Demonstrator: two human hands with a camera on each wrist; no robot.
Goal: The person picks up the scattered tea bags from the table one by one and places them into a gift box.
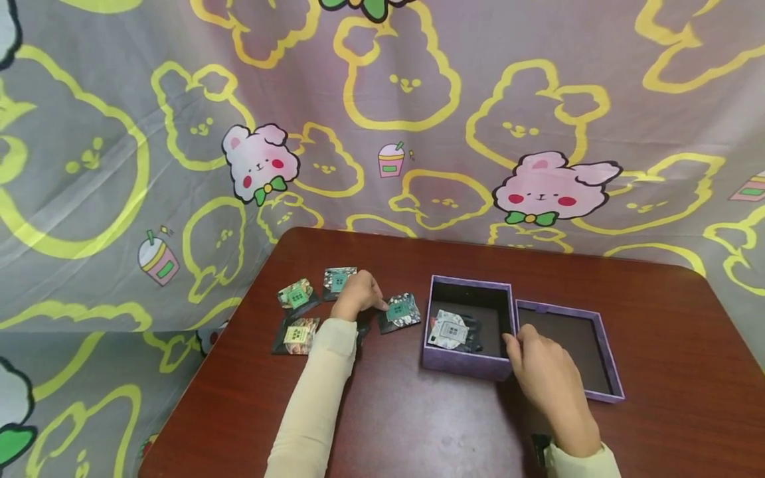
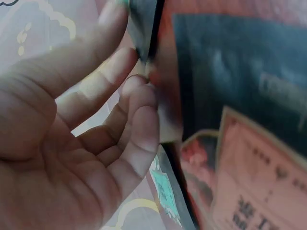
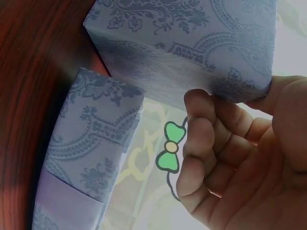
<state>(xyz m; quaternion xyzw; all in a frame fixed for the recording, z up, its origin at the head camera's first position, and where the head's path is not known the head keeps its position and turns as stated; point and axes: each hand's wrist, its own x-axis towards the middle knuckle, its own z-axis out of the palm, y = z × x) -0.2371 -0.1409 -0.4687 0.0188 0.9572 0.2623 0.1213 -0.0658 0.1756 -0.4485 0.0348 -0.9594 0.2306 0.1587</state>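
My left hand pinches the left edge of a flat dark sachet with a teal label between thumb and forefinger. In the left wrist view the other fingers are curled, and a dark sachet with a reddish label lies close beside them. My right hand grips the near right corner of an open purple patterned box, thumb over the rim and fingers against the outer wall. Inside the box lies a sachet with a whitish label, towards its left side.
Left of the left hand lie a green-labelled sachet, another teal-labelled one and a yellow-labelled one. Directly right of the box is its purple lid, inside facing up. A patterned curtain hangs behind the brown table.
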